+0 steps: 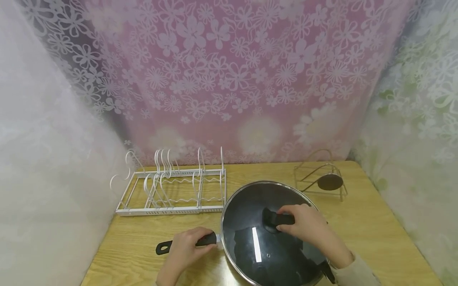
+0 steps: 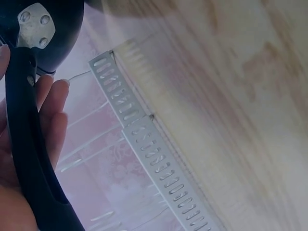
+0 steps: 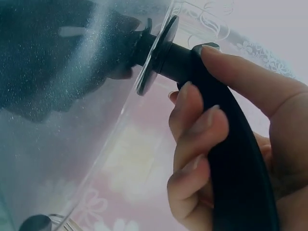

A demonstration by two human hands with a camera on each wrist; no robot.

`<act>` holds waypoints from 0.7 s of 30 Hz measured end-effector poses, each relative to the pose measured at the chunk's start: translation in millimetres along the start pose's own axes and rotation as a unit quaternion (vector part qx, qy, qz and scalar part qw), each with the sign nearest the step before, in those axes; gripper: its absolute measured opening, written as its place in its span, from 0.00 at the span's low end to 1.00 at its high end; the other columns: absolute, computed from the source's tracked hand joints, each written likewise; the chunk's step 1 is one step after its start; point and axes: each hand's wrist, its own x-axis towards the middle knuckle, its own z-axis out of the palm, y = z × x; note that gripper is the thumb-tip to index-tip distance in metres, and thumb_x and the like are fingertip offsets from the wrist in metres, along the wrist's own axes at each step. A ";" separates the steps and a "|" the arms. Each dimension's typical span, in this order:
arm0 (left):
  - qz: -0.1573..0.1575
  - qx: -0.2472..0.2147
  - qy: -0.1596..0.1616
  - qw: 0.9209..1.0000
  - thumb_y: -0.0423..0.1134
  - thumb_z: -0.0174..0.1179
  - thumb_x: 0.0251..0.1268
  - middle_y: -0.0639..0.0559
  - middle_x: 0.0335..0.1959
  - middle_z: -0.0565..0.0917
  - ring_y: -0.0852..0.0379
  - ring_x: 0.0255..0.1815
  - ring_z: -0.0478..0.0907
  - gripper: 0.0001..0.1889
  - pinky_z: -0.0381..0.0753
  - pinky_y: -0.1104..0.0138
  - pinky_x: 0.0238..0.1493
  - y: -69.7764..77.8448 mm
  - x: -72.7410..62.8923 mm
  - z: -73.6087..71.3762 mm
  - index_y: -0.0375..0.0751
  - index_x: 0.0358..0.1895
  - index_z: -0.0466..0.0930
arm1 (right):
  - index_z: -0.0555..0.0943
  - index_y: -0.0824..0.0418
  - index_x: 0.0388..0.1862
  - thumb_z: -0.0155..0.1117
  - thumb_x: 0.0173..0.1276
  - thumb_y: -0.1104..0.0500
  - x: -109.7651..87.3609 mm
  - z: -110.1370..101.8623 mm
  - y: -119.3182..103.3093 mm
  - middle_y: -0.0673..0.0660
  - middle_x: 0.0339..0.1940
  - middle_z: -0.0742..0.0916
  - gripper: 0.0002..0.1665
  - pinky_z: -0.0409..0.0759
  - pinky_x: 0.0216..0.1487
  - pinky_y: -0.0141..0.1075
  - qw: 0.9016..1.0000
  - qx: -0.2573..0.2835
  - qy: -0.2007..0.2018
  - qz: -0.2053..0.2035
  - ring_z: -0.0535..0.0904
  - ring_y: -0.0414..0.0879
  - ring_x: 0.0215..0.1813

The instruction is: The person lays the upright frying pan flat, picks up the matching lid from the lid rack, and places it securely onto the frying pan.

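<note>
A wide pan with a long black handle (image 1: pixel 164 248) stands at the front of the table. Over it lies a glass lid (image 1: pixel 247 206) with a metal rim, hiding the pan's inside. My left hand (image 1: pixel 185 248) grips the long handle; in the left wrist view, fingers lie along the handle (image 2: pixel 29 125) near the riveted bracket (image 2: pixel 37 26). With thumb and fingers, my right hand (image 1: pixel 309 224) holds the lid's black knob (image 1: pixel 284 219). That grip on the knob (image 3: pixel 236 163) also shows in the right wrist view. Whether the lid sits fully on the pan I cannot tell.
Behind the left hand, a white wire rack (image 1: pixel 161 212) with several upright loops stands on the wooden table (image 1: pixel 386 242). A brownish wire stand (image 1: pixel 323 193) with a dark oval disc (image 1: pixel 330 182) is at the back right. A flowered curtain (image 1: pixel 229 79) hangs behind.
</note>
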 end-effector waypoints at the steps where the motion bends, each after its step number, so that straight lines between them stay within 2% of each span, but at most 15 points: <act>1: 0.001 -0.003 -0.005 1.000 0.43 0.81 0.41 0.62 0.36 0.87 0.66 0.31 0.84 0.19 0.80 0.75 0.28 0.7 -0.1 -1.0 0.49 0.39 0.87 | 0.87 0.52 0.46 0.79 0.53 0.47 -1.3 -0.1 0.5 0.50 0.40 0.89 0.22 0.81 0.35 0.46 1.000 -0.002 0.002 -0.003 0.83 0.47 0.37; 6: 0.000 -0.002 -0.022 1.000 0.43 0.80 0.44 0.62 0.36 0.87 0.66 0.31 0.84 0.18 0.80 0.74 0.28 1.9 0.5 -4.1 0.49 0.40 0.86 | 0.87 0.52 0.42 0.80 0.52 0.47 -6.3 -1.8 4.0 0.48 0.37 0.88 0.19 0.78 0.33 0.41 1.000 -0.007 0.030 -0.007 0.80 0.42 0.34; 9: 0.004 0.003 -0.020 1.000 0.44 0.79 0.45 0.62 0.36 0.87 0.66 0.31 0.84 0.18 0.80 0.74 0.28 0.7 1.9 -3.7 0.49 0.40 0.86 | 0.88 0.51 0.42 0.79 0.53 0.47 -6.2 -3.0 5.6 0.47 0.35 0.88 0.19 0.73 0.30 0.37 0.999 -0.007 0.043 -0.014 0.74 0.39 0.30; 11: 0.009 0.002 -0.016 1.000 0.44 0.79 0.45 0.61 0.36 0.87 0.66 0.30 0.84 0.17 0.79 0.74 0.27 -0.3 3.2 -2.6 0.48 0.40 0.86 | 0.88 0.52 0.41 0.79 0.53 0.46 -5.8 -3.9 5.7 0.47 0.35 0.88 0.19 0.74 0.30 0.37 0.999 -0.008 0.049 -0.018 0.75 0.38 0.30; 15: 0.018 -0.002 -0.007 1.000 0.43 0.79 0.46 0.60 0.36 0.87 0.65 0.30 0.84 0.17 0.80 0.74 0.27 -1.7 6.1 -0.6 0.47 0.40 0.86 | 0.89 0.53 0.41 0.79 0.52 0.45 -4.9 -5.3 5.4 0.49 0.37 0.89 0.19 0.79 0.33 0.42 0.998 -0.009 0.056 -0.018 0.81 0.43 0.35; 21: 0.004 0.003 -0.012 1.000 0.43 0.80 0.44 0.61 0.36 0.87 0.64 0.32 0.84 0.17 0.81 0.71 0.28 0.1 2.1 -2.6 0.48 0.40 0.86 | 0.89 0.52 0.42 0.78 0.53 0.43 -6.9 -1.9 3.4 0.51 0.38 0.89 0.21 0.81 0.38 0.49 0.999 -0.019 0.046 -0.005 0.85 0.52 0.42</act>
